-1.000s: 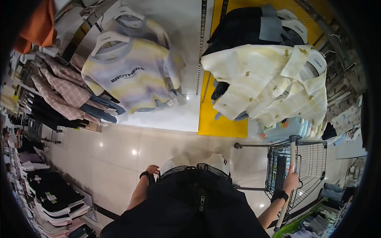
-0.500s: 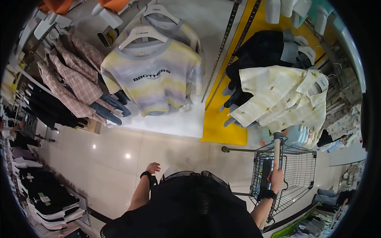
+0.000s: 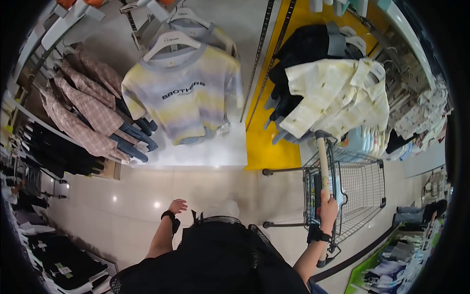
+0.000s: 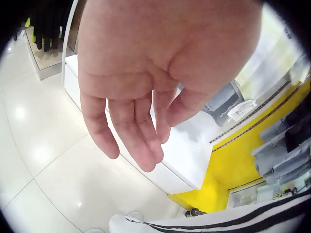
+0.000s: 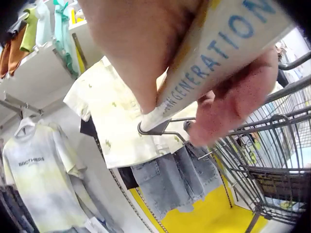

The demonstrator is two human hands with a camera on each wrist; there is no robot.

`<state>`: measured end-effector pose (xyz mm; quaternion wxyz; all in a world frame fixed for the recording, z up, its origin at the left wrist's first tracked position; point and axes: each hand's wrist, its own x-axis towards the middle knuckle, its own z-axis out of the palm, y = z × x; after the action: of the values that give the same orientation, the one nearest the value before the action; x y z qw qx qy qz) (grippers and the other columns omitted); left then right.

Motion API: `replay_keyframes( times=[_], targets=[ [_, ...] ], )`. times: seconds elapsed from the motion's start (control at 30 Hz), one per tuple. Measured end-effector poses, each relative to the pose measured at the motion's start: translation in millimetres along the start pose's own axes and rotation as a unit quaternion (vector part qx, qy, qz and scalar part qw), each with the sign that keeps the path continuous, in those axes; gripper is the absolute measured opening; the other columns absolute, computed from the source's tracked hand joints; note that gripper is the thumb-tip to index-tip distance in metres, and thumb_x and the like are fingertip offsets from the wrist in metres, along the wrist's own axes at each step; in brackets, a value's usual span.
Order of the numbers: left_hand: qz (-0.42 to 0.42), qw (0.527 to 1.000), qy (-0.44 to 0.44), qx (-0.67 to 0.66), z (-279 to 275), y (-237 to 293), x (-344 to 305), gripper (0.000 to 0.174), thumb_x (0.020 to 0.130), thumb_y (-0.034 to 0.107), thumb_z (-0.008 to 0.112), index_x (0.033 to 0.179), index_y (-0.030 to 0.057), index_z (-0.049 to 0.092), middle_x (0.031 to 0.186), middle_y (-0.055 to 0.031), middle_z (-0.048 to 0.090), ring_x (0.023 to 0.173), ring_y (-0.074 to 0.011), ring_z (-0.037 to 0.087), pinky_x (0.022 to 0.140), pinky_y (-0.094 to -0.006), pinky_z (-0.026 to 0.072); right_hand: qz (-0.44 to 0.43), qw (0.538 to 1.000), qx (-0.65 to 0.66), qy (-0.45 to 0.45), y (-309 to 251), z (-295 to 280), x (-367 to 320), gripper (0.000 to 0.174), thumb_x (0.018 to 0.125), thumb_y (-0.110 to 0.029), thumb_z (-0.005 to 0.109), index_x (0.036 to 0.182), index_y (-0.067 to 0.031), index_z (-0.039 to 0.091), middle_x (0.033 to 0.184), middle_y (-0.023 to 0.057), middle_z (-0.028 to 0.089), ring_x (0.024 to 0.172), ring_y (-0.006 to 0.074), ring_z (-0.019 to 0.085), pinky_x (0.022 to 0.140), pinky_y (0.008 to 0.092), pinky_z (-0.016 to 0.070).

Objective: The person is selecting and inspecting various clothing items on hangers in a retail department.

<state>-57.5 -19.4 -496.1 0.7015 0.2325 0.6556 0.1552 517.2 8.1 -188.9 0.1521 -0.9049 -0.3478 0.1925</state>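
My right hand (image 3: pixel 329 211) grips the pale handlebar (image 3: pixel 322 164) of a wire shopping cart (image 3: pixel 362 181), which stands at my right side. In the right wrist view the fingers (image 5: pixel 233 107) curl round the bar, and blue lettering shows along it. My left hand (image 3: pixel 178 206) hangs in the air at my left side, holding nothing. Its fingers (image 4: pixel 133 131) point down, loosely bent, over the pale floor in the left wrist view. Ahead hangs a striped pastel T-shirt (image 3: pixel 183 105) printed "BROTHERS". A pale yellow patterned shirt (image 3: pixel 338 98) hangs just beyond the cart's handle.
Plaid shirts (image 3: pixel 90 105) with jeans hang at the left of the wall display. Stacks of folded clothes (image 3: pixel 63 259) lie at the lower left, and a green-edged bin (image 3: pixel 360 274) of clothes stands at the lower right. Tiled floor (image 3: pixel 137 191) runs in front of the display.
The cart has shifted left and closer to the display in the head view, with my right hand staying on its handlebar. My left hand has swung slightly left. The view has turned.
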Motion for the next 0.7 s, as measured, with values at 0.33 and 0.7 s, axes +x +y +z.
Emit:
replay_keyframes(
  times=[0.33, 0.7],
  targets=[
    [-0.065, 0.997, -0.025, -0.03, -96, -161, -82, 0.033, 0.077, 0.014, 0.055, 0.107, -0.0001, 0.055, 0.088, -0.0166, 0.061, 0.081, -0.0268, 0.061, 0.069, -0.0441, 0.0518, -0.034, 0.986, -0.141, 0.077, -7, 22, -79, 0.068, 0.082, -0.062, 0.04, 0.077, 0.0039, 0.06, 0.076, 0.0253, 0.061, 0.075, 0.0404, 0.06, 0.065, 0.0462, 0.0464],
    [0.211, 0.967, -0.108, 0.096, -228, -120, -25, 0.029, 0.078, 0.008, 0.05, 0.105, -0.0005, 0.055, 0.087, -0.0139, 0.062, 0.074, -0.0213, 0.062, 0.069, -0.0328, 0.0523, -0.023, 0.984, -0.129, 0.121, -49, 81, -165, 0.068, 0.081, -0.062, 0.042, 0.076, 0.0041, 0.06, 0.071, 0.0255, 0.059, 0.07, 0.0417, 0.058, 0.061, 0.0475, 0.0447]
  ],
)
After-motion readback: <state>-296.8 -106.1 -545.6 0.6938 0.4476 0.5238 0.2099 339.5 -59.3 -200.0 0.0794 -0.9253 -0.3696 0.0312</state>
